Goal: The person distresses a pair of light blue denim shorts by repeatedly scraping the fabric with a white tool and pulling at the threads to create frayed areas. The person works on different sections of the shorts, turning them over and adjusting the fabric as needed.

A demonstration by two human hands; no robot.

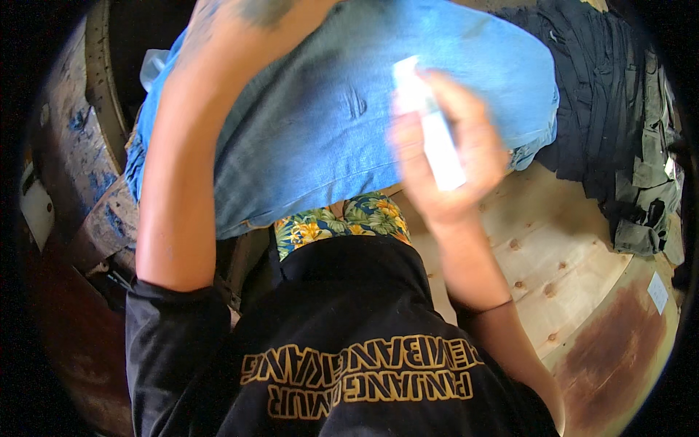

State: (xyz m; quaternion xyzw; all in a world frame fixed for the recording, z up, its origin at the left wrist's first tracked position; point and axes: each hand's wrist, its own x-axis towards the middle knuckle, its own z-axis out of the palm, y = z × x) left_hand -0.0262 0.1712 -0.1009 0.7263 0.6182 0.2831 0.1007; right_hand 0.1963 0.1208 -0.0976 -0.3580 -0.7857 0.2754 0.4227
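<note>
White block [442,149] in right hand [477,149], over blue denim [306,138]

Block: narrow, blurred, slanted. Risk, as judged: a loose grip could let it slip; an edge pressed hard might snag the denim's worn-looking patch [355,105].
Position: between the right fingers and palm — fingers curled closed about it, far end showing past them; contact with denim unclear.
Left hand [273,16]: cut by the top edge — fingers out of view, hold cannot be told.
Right of denim: dark fabric strips [590,109], pale wooden panel [553,247].

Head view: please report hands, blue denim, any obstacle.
Right hand closed around white object. Left hand over blue denim, partly out of view. Dark fabric close on right.
</note>
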